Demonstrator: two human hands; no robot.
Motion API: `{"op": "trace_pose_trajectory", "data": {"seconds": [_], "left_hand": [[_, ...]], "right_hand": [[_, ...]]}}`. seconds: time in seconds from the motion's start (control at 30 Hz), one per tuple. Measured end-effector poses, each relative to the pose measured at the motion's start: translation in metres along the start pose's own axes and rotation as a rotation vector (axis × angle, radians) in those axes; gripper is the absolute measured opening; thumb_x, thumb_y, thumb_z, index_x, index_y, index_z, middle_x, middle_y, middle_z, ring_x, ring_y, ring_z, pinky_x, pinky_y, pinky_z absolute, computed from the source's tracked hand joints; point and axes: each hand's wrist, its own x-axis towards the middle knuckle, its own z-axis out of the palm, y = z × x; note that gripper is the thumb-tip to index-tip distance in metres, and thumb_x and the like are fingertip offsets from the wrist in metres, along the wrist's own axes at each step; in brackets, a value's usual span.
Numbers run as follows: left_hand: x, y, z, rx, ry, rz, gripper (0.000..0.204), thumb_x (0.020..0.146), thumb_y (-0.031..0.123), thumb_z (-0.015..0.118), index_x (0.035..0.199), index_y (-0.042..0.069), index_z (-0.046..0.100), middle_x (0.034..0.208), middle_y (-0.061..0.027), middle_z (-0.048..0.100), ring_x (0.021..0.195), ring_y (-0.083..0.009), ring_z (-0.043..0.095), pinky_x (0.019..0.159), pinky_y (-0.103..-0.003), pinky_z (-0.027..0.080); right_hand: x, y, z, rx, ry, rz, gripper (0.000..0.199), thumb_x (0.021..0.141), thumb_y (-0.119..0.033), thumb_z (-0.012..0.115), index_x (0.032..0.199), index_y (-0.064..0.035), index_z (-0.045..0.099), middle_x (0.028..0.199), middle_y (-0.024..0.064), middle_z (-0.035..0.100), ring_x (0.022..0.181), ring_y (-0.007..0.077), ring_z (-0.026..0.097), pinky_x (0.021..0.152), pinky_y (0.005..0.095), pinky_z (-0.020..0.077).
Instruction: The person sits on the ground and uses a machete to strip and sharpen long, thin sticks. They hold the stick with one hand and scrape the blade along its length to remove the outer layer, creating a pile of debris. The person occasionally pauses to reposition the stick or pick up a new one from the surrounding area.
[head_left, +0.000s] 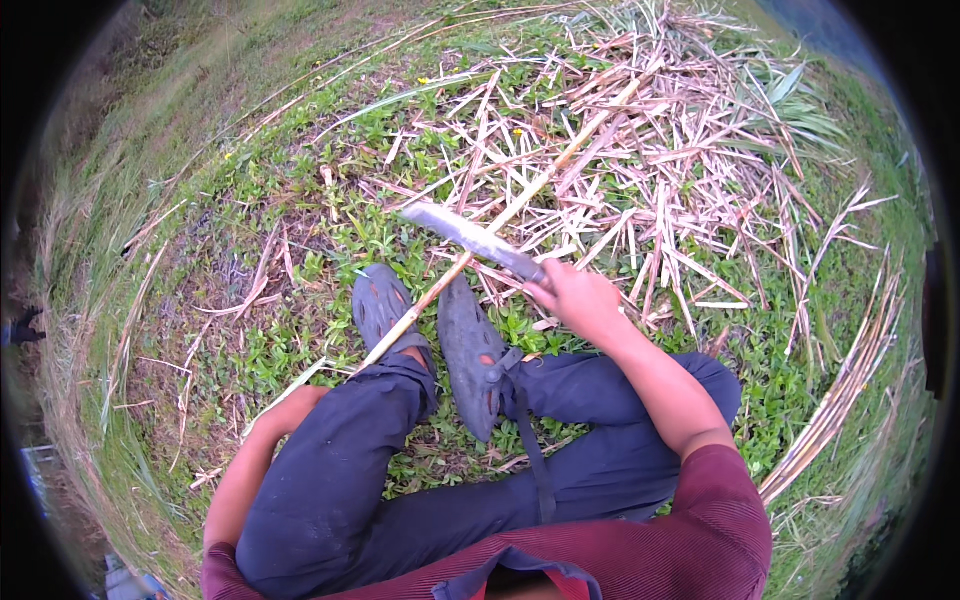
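My right hand is closed round the handle of a machete with a broad, pale blade. The blade points left and lies across a long yellowish stalk; whether it touches the stalk I cannot tell. The stalk slants from the far right down between my grey shoes and passes out of sight at my left shin. Beside my left knee is my left hand, near the stalk's lower end. My leg hides its fingers, so its grip does not show. A green leaf blade runs close to it.
A wide heap of dry strips and husks covers the grass at the far right. Several thin stalks lie bundled on my right. My bent legs in dark trousers are close to both arms. Long grass stands at the left.
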Motion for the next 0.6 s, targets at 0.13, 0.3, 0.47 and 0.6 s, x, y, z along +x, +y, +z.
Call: {"op": "trace_pose_trajectory", "data": {"seconds": [0.13,0.3,0.47,0.6], "left_hand": [[0.015,0.070,-0.018,0.521,0.192,-0.216,0.039,0.092,0.040,0.067,0.089,0.001,0.068,0.088,-0.0216,0.070,0.086,-0.0387,0.070,0.080,-0.045,0.055],[0.059,0.133,-0.001,0.352,0.746,0.265,0.030,0.091,0.033,0.070,0.095,0.004,0.062,0.089,-0.0148,0.062,0.080,-0.0376,0.065,0.071,-0.047,0.053],[0.098,0.117,0.008,0.174,0.607,0.311,0.022,0.093,0.023,0.068,0.102,0.004,0.061,0.090,-0.0171,0.060,0.080,-0.0412,0.063,0.070,-0.050,0.051],[0.094,0.095,0.018,0.021,0.758,0.363,0.015,0.093,0.011,0.065,0.106,0.002,0.064,0.082,-0.0187,0.063,0.075,-0.0408,0.061,0.067,-0.046,0.048]], "right_hand": [[-0.002,-0.004,0.010,0.001,0.034,-0.087,0.039,0.095,-0.047,0.063,0.102,-0.0097,0.057,0.080,0.0116,0.071,0.062,0.0337,0.069,0.053,0.0462,0.0536],[-0.011,-0.008,0.012,0.029,0.002,-0.075,0.041,0.095,-0.048,0.063,0.109,-0.0103,0.057,0.081,0.0126,0.070,0.061,0.0348,0.068,0.053,0.0462,0.0541],[-0.003,0.008,0.014,-0.008,0.029,-0.088,0.041,0.095,-0.049,0.062,0.110,-0.0116,0.057,0.081,0.0118,0.070,0.061,0.0343,0.068,0.053,0.0468,0.0544],[0.016,0.041,-0.001,0.071,0.053,0.136,0.042,0.099,-0.051,0.054,0.102,-0.0084,0.054,0.079,0.0158,0.070,0.068,0.0369,0.070,0.059,0.0499,0.0545]]}}
